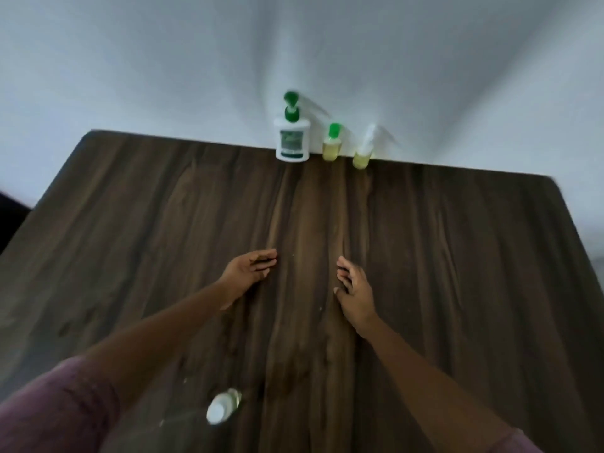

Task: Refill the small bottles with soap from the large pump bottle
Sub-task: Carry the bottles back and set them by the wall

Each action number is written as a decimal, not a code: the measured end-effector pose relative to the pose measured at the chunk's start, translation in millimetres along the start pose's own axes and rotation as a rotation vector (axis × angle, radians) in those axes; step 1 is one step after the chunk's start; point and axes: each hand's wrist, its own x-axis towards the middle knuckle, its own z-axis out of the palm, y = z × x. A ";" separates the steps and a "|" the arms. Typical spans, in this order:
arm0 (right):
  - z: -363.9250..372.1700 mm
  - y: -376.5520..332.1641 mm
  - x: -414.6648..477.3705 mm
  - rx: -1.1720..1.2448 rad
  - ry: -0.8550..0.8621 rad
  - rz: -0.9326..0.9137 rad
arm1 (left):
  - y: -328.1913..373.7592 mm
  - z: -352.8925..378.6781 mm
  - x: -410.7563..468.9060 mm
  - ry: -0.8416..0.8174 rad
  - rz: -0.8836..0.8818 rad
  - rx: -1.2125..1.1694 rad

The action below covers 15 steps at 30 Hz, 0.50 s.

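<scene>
1. Work surface: dark wood-grain table [457, 256], far edge against a white wall [163, 60].
2. Soap source: large pump bottle [292, 140], white body w/ green pump head, upright at 12 o'clock on the table, at the far edge by the wall.
3. Far-edge receivers: 2 small bottles, upright, approx. 1 o'clock. The green-capped small bottle [332, 148] stands just beside the pump bottle. The spray-top small bottle [362, 156], pale nozzle, stands just right of that. Both show yellow-green liquid in the lower part.
4. Near-edge receiver: white-capped small bottle [224, 406] at 7 o'clock, just beside the left forearm. Blurred; fill level not readable.
5. Hands: both at table ctr., well apart from all 4 bottles.
 - Left hand [250, 271]: fingers extended, close together, relaxed; holds nothing.
 - Right hand [354, 291]: fingers loosely spread, slightly bent; holds nothing.
 - Bare wood lies between the 2 hands. Contact w/ the tabletop: cannot tell.
6. Mauve sleeve [49, 413] at 8 o'clock.
</scene>
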 end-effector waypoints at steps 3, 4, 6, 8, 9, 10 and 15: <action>20.1 8.0 -56.9 -0.152 -0.101 -0.167 | -25.6 -22.6 -73.3 0.048 -0.054 -0.114; 27.8 9.4 -74.9 -0.206 -0.147 -0.231 | -34.2 -27.1 -97.7 0.074 -0.061 -0.139; 43.3 7.9 -107.5 -0.231 -0.272 -0.267 | -51.7 -32.5 -139.7 0.143 -0.071 -0.131; 57.6 4.9 -131.2 -0.215 -0.349 -0.262 | -70.4 -34.5 -171.9 0.202 -0.062 -0.071; 64.9 3.4 -139.6 -0.208 -0.368 -0.262 | -78.3 -34.4 -186.2 0.214 -0.051 -0.019; 70.7 1.9 -145.9 -0.199 -0.387 -0.261 | -85.2 -33.1 -197.3 0.227 -0.048 0.032; 94.7 -10.4 -162.1 -0.221 -0.526 -0.269 | -92.5 -4.9 -237.3 0.252 -0.012 0.083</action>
